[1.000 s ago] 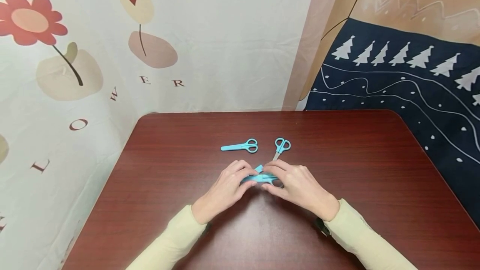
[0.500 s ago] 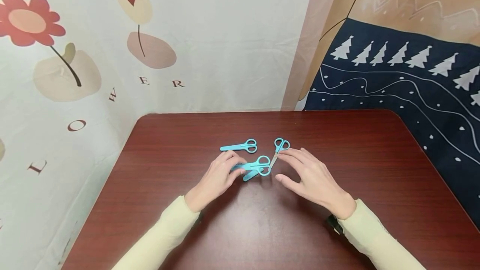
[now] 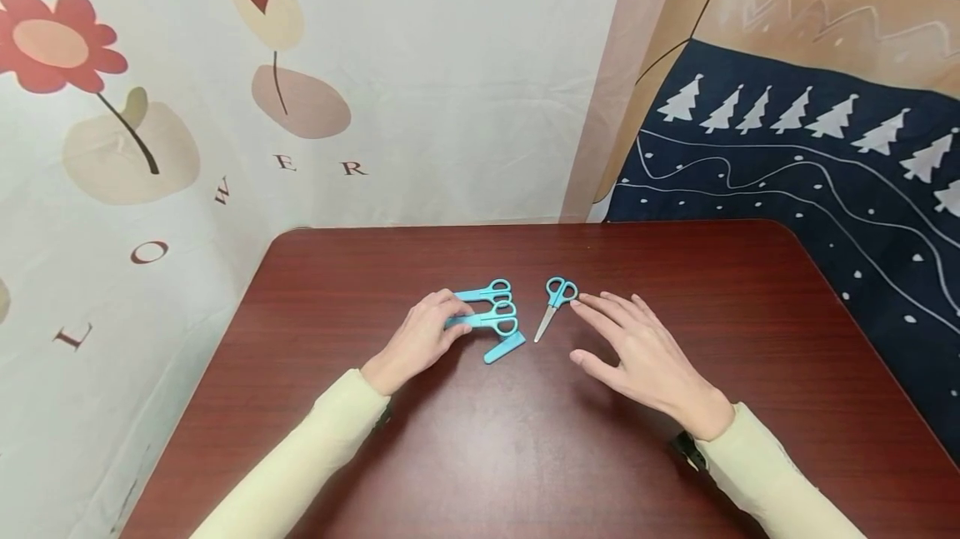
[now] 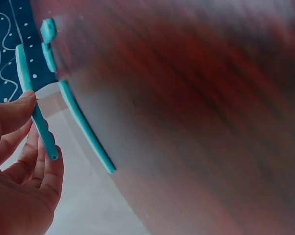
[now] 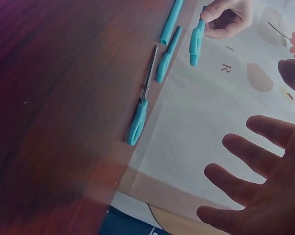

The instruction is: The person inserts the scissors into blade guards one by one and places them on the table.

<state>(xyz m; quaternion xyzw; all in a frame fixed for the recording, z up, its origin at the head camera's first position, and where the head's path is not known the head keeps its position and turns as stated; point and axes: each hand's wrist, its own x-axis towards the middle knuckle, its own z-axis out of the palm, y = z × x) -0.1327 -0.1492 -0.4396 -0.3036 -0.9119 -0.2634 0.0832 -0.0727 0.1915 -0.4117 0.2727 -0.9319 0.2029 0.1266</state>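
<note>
Right now my left hand (image 3: 418, 337) pinches the held scissors (image 3: 486, 321) by their light blue blade cover, thumb on one side and fingers on the other. Both wrist views show them lifted off the tabletop (image 3: 480, 447), their rings pointing to my right. Seen from my head, they hang just on my side of the capped scissors (image 3: 480, 295), which lie almost parallel to the far edge, with a strip of wood between. Nearer to me, just below the held rings, the loose cap (image 3: 504, 348) lies at a slant. A narrow gap parts it from the tip of the bare scissors (image 3: 556, 306), whose blades point towards me and whose rings face the far edge.

My right hand (image 3: 651, 364) hovers with its fingers spread and extended, the fingertips near those rings in the head view but well apart from them in the right wrist view. From that hand a wide stretch of wood runs out to the slanting right edge, and another reaches left from my other hand. Between my sleeves (image 3: 300, 456) the broadest span comes towards me. Beyond the far edge hangs a flowered cloth (image 3: 435, 89)
</note>
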